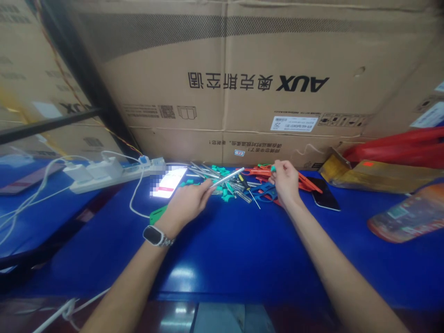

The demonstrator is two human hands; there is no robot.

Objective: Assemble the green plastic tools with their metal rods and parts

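My left hand [187, 203], a watch on its wrist, is closed around one end of a slim silver metal rod [229, 176] that points up and right. Between the fingertips of my right hand [287, 182] is a small green plastic piece [273, 169], partly hidden by the fingers. Below and between both hands lies a heap of silver metal strips and green plastic parts [227, 193]. A thin screwdriver with a yellow and black handle [245, 182] rests on it. Beside my right hand are blue-handled scissors [266, 192] and several orange-red tools [308, 183].
A lit phone [173, 178] and a white power strip [100, 181] with cables are at the left. A dark phone [326, 200], a bottle [405, 215] and an open carton [364, 178] stand at the right. A large cardboard box [222, 101] closes off the blue table's [222, 259] back.
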